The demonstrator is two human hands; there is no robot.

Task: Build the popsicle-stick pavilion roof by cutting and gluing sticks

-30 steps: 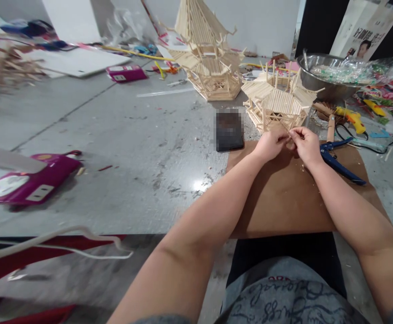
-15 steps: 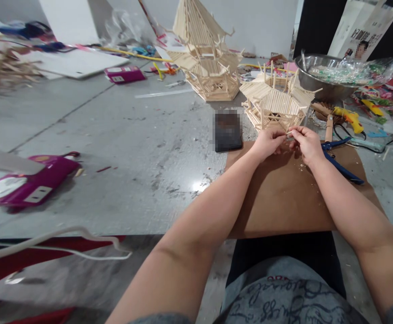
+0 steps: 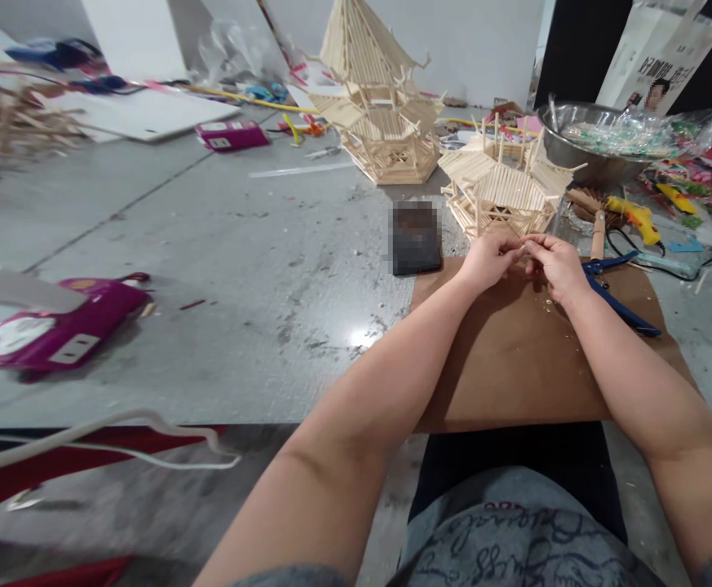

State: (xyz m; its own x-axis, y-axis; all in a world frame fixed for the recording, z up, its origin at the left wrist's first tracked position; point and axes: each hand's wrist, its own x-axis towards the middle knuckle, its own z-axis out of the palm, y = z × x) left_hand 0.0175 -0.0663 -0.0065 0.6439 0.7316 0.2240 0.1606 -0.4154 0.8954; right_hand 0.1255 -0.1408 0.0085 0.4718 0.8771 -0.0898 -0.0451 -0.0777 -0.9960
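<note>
My left hand (image 3: 491,257) and my right hand (image 3: 555,265) meet fingertip to fingertip above a brown board (image 3: 515,367). Both are closed in a pinch on a small pale wooden stick, mostly hidden by the fingers. Just behind them stands a roofed wooden stick model (image 3: 518,191), its upper posts sticking up. A taller model pagoda (image 3: 371,122) of the same sticks, with a pointed roof, is further back to the left. Blue-handled pliers (image 3: 621,306) lie beside my right wrist. A dark phone-like object (image 3: 415,236), partly blurred out, rests left of my left hand.
A steel bowl (image 3: 594,163) with plastic-wrapped sticks stands at back right, near a yellow glue gun (image 3: 637,218) and its cord. Purple power strips (image 3: 68,322) sit on the grey table (image 3: 258,269) to the left. A white hanger-like bar (image 3: 148,420) is by the front edge.
My fingertips have drawn slightly closer together, and less of the small stick shows between them. The whole view has shifted a little; the models and tools stay in place.
</note>
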